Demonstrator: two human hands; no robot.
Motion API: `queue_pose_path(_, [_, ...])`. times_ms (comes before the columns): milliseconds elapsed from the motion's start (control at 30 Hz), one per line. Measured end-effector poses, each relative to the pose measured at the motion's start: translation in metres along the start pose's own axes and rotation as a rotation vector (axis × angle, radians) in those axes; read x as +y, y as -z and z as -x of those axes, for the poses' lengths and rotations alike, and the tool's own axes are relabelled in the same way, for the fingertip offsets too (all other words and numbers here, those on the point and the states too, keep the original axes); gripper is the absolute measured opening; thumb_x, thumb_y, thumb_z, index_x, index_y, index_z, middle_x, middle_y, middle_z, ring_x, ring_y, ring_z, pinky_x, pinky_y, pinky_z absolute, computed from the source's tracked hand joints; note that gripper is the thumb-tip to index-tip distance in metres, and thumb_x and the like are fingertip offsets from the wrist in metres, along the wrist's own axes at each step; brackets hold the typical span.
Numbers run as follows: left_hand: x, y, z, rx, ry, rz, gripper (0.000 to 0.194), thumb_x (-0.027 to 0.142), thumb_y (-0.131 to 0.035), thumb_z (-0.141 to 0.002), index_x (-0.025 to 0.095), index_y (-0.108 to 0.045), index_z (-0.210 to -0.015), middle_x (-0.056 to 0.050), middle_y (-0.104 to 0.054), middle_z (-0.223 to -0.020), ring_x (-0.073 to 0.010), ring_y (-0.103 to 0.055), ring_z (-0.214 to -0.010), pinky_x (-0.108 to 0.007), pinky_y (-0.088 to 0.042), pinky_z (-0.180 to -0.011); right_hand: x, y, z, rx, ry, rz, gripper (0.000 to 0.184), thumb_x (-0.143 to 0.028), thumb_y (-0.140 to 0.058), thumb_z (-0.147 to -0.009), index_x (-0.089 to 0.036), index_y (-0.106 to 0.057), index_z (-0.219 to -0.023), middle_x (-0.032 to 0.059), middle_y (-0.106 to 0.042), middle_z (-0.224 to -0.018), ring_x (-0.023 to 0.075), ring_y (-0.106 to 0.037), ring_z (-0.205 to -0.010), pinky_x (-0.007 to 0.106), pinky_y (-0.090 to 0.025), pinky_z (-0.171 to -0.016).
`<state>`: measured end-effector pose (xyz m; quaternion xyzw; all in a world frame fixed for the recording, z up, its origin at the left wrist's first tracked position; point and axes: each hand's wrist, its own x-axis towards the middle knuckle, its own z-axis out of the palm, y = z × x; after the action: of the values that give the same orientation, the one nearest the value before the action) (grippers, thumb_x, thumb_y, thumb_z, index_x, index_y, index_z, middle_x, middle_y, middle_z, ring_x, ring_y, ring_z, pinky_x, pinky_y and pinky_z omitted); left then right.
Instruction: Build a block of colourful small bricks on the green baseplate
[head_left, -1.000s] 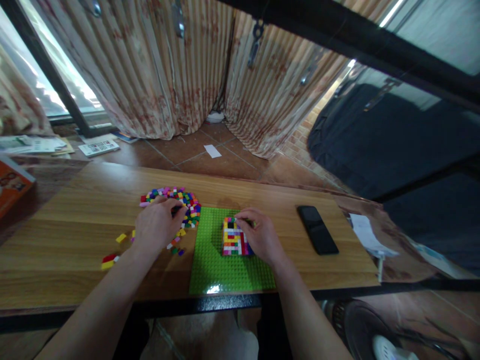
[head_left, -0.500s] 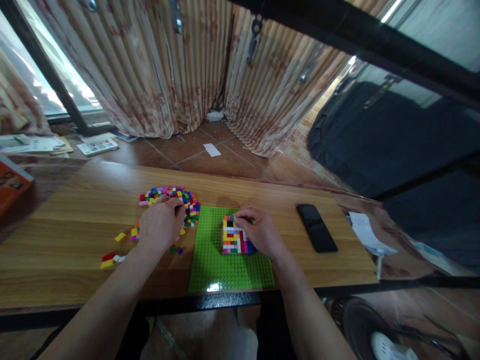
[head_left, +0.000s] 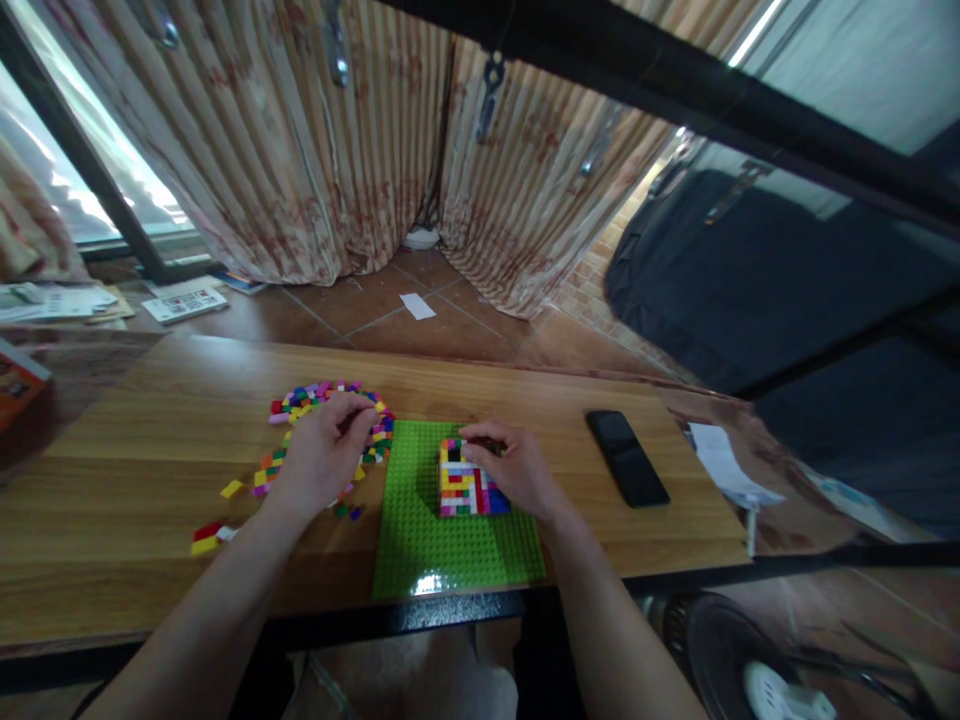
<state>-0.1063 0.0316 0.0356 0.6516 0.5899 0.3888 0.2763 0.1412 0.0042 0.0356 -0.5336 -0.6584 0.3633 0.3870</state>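
Over the pile of small colourful toy bricks (head_left: 300, 410), my left hand (head_left: 322, 455) is closed in a pinch, its thumb and forefinger together. Whatever may be between those fingertips is too small to make out. On the green baseplate (head_left: 420, 555) stands a block-shaped structure of multicoloured toy bricks (head_left: 461, 490), with a dark gap near its top left. My right hand (head_left: 514, 465) grips the structure at its far right, forefinger along the far edge and thumb on top. Its palm hides the structure's right part.
A black phone (head_left: 628, 458) lies on the wooden table (head_left: 585, 540), right of the baseplate. Stray bricks (head_left: 210, 537) lie at the left. Papers (head_left: 724, 460) sit beyond the table's right end. A dark bar (head_left: 675, 65) crosses the top of the view.
The view has shifted slightly. My left hand remains over the pile, still pinched. My right thumb and forefinger have parted a little at the structure's far edge.
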Motion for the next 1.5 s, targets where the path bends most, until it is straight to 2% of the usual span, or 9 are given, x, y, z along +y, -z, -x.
queue_pose_path(133, [0.006,-0.009,0.005,-0.095,0.025,0.365,0.024,0.041,-0.061,-0.08,0.019,-0.065,-0.088,-0.002,-0.068,-0.076,-0.0158,-0.062,-0.062,-0.027,-0.05,-0.059,-0.01,-0.003,0.0,0.134,0.117,0.005,0.017,-0.025,-0.062,-0.086,-0.022,-0.073,-0.098,0.0035,-0.073,-0.095,0.0168,-0.067,-0.088,0.031,-0.052,-0.081])
queue_pose_path(200, [0.01,-0.013,0.009,-0.112,0.019,0.445,0.022,0.038,-0.065,-0.078,0.018,-0.066,-0.088,-0.002,-0.069,-0.078,-0.0152,-0.063,-0.064,-0.028,-0.052,-0.061,-0.017,-0.007,0.001,0.185,0.183,0.028,0.017,-0.024,-0.061,-0.087,-0.023,-0.073,-0.1,0.0035,-0.073,-0.096,0.0168,-0.067,-0.089,0.031,-0.052,-0.083])
queue_pose_path(300, [0.014,-0.018,0.013,-0.14,-0.031,0.51,0.019,0.034,-0.068,-0.078,0.018,-0.067,-0.09,-0.002,-0.07,-0.081,-0.0149,-0.064,-0.067,-0.028,-0.054,-0.064,-0.026,-0.015,0.003,0.164,0.269,0.075,0.019,-0.023,-0.062,-0.088,-0.025,-0.072,-0.104,0.004,-0.073,-0.101,0.017,-0.066,-0.095,0.032,-0.051,-0.088])
queue_pose_path(467, [0.022,-0.022,0.019,-0.204,-0.093,0.537,0.017,0.031,-0.068,-0.08,0.019,-0.069,-0.092,-0.002,-0.071,-0.079,-0.0143,-0.065,-0.066,-0.027,-0.055,-0.064,-0.034,-0.026,0.005,0.11,0.314,0.145,0.022,-0.023,-0.063,-0.089,-0.029,-0.071,-0.109,0.0033,-0.072,-0.103,0.0179,-0.065,-0.099,0.035,-0.05,-0.091])
queue_pose_path(700, [0.03,-0.025,0.025,-0.252,-0.08,0.603,0.014,0.028,-0.068,-0.08,0.019,-0.069,-0.091,-0.001,-0.072,-0.077,-0.014,-0.066,-0.066,-0.026,-0.056,-0.063,-0.037,-0.03,0.006,0.133,0.332,0.203,0.014,-0.024,-0.059,-0.092,-0.026,-0.072,-0.096,0.003,-0.073,-0.092,0.0172,-0.066,-0.089,0.033,-0.05,-0.085])
queue_pose_path(833, [0.026,-0.03,0.029,-0.186,-0.108,0.557,0.013,0.026,-0.069,-0.081,0.018,-0.07,-0.09,-0.001,-0.071,-0.075,-0.0137,-0.065,-0.065,-0.026,-0.054,-0.064,-0.038,-0.032,0.008,0.138,0.341,0.189,0.013,-0.023,-0.059,-0.092,-0.024,-0.071,-0.094,0.0037,-0.073,-0.091,0.017,-0.066,-0.087,0.031,-0.051,-0.081])
queue_pose_path(1033, [0.024,-0.039,0.036,-0.057,-0.065,0.549,0.013,0.03,-0.069,-0.08,0.018,-0.072,-0.086,-0.001,-0.071,-0.074,-0.0147,-0.065,-0.065,-0.027,-0.055,-0.065,-0.039,-0.036,0.009,0.2,0.314,0.126,0.01,-0.023,-0.061,-0.089,-0.025,-0.071,-0.089,0.002,-0.074,-0.087,0.0159,-0.068,-0.082,0.029,-0.053,-0.078])
queue_pose_path(1267, [0.026,-0.034,0.032,-0.082,-0.088,0.461,0.01,0.028,-0.066,-0.081,0.018,-0.068,-0.084,0.0,-0.067,-0.071,-0.0127,-0.061,-0.062,-0.024,-0.05,-0.061,-0.035,-0.022,0.006,0.399,0.228,0.06,0.009,-0.021,-0.062,-0.083,-0.023,-0.07,-0.087,0.0017,-0.071,-0.081,0.0161,-0.066,-0.076,0.03,-0.054,-0.074])
queue_pose_path(1500, [0.025,-0.032,0.031,-0.089,-0.103,0.407,0.012,0.03,-0.063,-0.083,0.018,-0.067,-0.085,0.0,-0.066,-0.071,-0.0131,-0.061,-0.063,-0.024,-0.048,-0.061,-0.023,-0.007,0.004,0.324,0.242,0.19,0.02,-0.023,-0.053,-0.09,-0.023,-0.07,-0.1,0.0054,-0.074,-0.097,0.019,-0.069,-0.093,0.033,-0.053,-0.086])
